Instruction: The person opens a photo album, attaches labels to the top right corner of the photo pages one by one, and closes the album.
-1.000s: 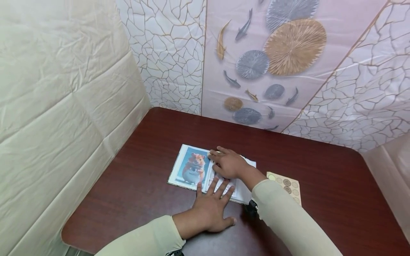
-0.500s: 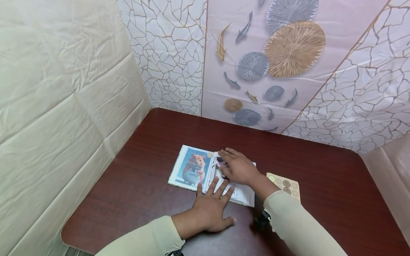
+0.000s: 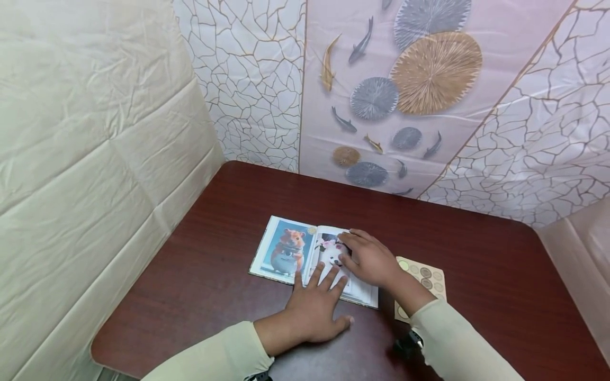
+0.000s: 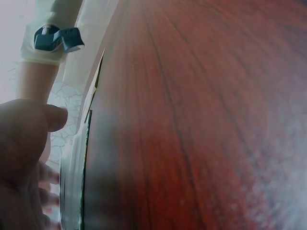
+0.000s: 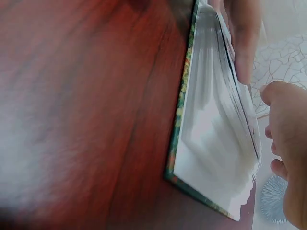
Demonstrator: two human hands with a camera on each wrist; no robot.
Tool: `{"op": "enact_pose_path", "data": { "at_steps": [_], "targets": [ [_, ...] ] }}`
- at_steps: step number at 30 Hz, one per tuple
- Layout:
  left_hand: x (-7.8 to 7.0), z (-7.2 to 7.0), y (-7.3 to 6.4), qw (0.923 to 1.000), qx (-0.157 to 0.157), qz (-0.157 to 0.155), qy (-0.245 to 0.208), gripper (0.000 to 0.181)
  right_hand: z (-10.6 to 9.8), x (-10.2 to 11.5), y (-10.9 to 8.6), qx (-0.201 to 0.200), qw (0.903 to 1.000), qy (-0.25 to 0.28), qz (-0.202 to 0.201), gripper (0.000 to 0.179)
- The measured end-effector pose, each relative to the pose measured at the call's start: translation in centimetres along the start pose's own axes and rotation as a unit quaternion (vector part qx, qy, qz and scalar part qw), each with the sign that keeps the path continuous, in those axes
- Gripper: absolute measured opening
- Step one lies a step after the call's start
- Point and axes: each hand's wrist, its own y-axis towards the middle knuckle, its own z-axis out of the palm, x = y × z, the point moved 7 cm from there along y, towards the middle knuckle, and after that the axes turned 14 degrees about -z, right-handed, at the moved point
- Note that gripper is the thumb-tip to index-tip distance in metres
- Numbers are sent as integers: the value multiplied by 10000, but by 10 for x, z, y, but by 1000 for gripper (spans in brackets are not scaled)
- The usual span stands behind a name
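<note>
Surface (image 3: 224, 254) is deep reddish brown with darker grain streaks. Book's (image 3: 312, 256) got white pages and a green cover (image 5: 181, 110) flecked yellow and orange. Hamster picture (image 3: 287, 251) is orange on blue; the other picture (image 3: 332, 256) has a white animal with pink bits. Sheet (image 3: 432, 283) is cream with brown circles, sleeves (image 3: 464, 341) plain pale cream. Pink panel (image 3: 391, 127) has gold and grey fish.

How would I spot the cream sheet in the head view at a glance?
Start at the dark red-brown table and find the open book near its middle. Just right of it, partly hidden by the right forearm, lies the cream sheet. Unlike the book, with its animal pictures, it bears rows of circles, two visible ones dark brown.
</note>
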Motion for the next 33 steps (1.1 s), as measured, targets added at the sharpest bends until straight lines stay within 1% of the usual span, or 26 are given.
{"op": "enact_pose_path", "data": {
  "at_steps": [3,7,12,18,22,27,33],
  "targets": [
    [-1,-4,1,9997,-241,69,-60,77,-3,1,-9,-92,9999,-79,16,51],
    [-2,-7,1,9990,-375,123,-200,73,-8,4,-20,-260,9996,-96,24,52],
    [-2,-7,2,9986,-436,134,-275,70,-13,8,-32,-362,9993,-119,6,52],
    [-3,-9,3,9987,-413,124,-259,69,-22,9,-44,-467,9988,-132,64,52],
    [-3,-10,3,9982,-460,154,-355,69,-25,11,-51,-520,9984,-202,21,52],
    [-3,-13,6,9968,-547,168,-565,65,-26,13,-59,-495,9984,-235,130,52],
    [-2,-15,7,9962,-634,127,-577,62,-29,15,-68,-506,9982,-256,198,53]
  ]
}}
